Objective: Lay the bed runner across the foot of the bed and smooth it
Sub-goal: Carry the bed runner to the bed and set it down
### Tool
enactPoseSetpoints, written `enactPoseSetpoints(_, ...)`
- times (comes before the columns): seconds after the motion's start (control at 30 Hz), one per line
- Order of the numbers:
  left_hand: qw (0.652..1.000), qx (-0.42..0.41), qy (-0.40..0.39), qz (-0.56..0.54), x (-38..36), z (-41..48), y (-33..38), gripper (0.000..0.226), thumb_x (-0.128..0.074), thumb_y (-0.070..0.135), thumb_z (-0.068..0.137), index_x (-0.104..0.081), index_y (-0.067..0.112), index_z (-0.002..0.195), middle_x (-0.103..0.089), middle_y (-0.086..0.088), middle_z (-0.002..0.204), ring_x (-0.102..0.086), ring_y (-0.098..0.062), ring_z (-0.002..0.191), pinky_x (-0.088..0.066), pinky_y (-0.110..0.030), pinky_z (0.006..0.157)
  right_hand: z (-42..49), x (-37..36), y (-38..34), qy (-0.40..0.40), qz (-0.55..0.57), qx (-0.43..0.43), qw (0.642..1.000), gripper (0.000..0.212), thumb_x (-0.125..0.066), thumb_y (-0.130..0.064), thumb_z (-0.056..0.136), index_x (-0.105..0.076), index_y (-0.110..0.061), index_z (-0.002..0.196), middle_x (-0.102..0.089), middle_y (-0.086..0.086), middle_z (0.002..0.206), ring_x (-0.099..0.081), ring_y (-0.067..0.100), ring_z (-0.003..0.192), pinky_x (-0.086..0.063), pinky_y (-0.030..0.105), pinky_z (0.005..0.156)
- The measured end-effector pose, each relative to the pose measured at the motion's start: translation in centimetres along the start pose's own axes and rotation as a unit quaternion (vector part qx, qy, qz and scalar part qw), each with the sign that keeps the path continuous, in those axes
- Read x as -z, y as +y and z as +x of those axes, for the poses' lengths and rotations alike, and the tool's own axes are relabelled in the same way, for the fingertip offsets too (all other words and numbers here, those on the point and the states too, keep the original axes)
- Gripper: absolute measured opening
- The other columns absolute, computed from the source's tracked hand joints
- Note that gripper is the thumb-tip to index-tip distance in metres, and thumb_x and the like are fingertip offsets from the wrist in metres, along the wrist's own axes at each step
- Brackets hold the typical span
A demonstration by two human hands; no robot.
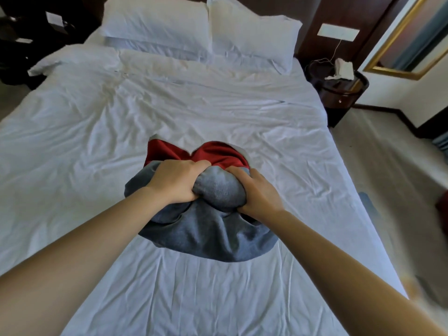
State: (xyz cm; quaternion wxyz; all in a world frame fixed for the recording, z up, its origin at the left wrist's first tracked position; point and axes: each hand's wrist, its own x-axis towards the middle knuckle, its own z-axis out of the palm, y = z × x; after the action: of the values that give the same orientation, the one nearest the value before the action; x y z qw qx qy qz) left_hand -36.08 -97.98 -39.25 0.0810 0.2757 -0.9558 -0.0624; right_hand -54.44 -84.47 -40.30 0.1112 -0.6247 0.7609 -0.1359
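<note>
The bed runner [208,236] is a bunched bundle of grey cloth with a red side showing at its far edge. It lies in the middle of the white bed [97,132], roughly halfway up the mattress. My left hand [175,179] grips the bundle's top left, fingers curled into the grey fabric. On the bundle's right side my right hand [257,191] clutches the same wad. Both forearms reach in from the bottom corners. The white duvet is wrinkled all over.
Two white pillows [252,37] lie at the headboard. A dark round nightstand [339,90] with a white cloth on it stands at the bed's right. A gold-framed mirror [412,44] hangs at the upper right. Pale carpet runs along the right side.
</note>
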Motion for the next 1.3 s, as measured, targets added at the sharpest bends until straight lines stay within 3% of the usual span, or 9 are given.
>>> enactPoseSetpoints(0.27, 0.999, 0.028, -0.035, -0.014, -7.2, -0.3, -1.1, 0.053, -0.064, 0.039, 0.071, -0.046, 0.032, 0.12, -0.061, 0.007, 0.079, -0.06, -0.018, 0.063, -0.051, -0.035, 0.054, 0.5, -6.3, 3.0, -0.031, 0.003, -0.007, 0.999, 0.09, -0.074, -0.024, 0.061, -0.029, -0.046, 0.135, -0.048, 0.004, 0.112, -0.05, 0.029, 0.104, -0.053, 0.044, 0.073)
enactPoseSetpoints(0.53, 0.999, 0.033, -0.036, -0.021, -12.7, -0.5, -1.5, 0.045, -0.065, 0.043, 0.07, -0.046, 0.032, 0.11, -0.06, 0.007, 0.073, -0.058, -0.019, 0.058, -0.049, -0.033, 0.049, 0.8, -10.7, 5.5, -0.052, -0.013, -0.012, 0.998, 0.089, -0.074, -0.022, 0.063, -0.032, -0.042, 0.138, -0.048, 0.006, 0.112, -0.051, 0.03, 0.102, -0.053, 0.044, 0.072)
enactPoseSetpoints(1.0, 0.995, 0.054, -0.077, -0.03, -22.2, -3.9, -1.3, 0.053, -0.065, 0.046, 0.07, -0.046, 0.034, 0.118, -0.062, 0.008, 0.079, -0.06, -0.015, 0.062, -0.051, -0.034, 0.053, -1.8, -18.5, 7.9, -0.119, -0.015, -0.035, 0.992, 0.087, -0.071, -0.026, 0.067, -0.025, -0.046, 0.137, -0.045, 0.004, 0.114, -0.049, 0.029, 0.104, -0.053, 0.044, 0.069)
enactPoseSetpoints(1.13, 0.994, 0.053, -0.089, -0.028, -24.6, -4.9, -1.6, 0.068, -0.07, 0.05, 0.062, -0.047, 0.031, 0.123, -0.06, 0.008, 0.08, -0.061, -0.017, 0.071, -0.05, -0.034, 0.06, -2.1, -20.4, 8.3, -0.155, -0.026, -0.052, 0.986, 0.093, -0.072, -0.025, 0.065, -0.019, -0.049, 0.138, -0.042, 0.004, 0.117, -0.045, 0.028, 0.105, -0.052, 0.042, 0.07)
enactPoseSetpoints(1.3, 0.992, 0.042, -0.118, -0.004, -26.9, -6.2, -1.1, 0.087, -0.07, 0.059, 0.06, -0.038, 0.026, 0.134, -0.06, 0.005, 0.099, -0.059, -0.017, 0.092, -0.045, -0.035, 0.087, -2.9, -22.4, 8.6, -0.201, -0.075, -0.073, 0.974, 0.107, -0.077, -0.028, 0.062, -0.007, -0.051, 0.14, -0.037, 0.005, 0.118, -0.042, 0.025, 0.108, -0.053, 0.038, 0.074)
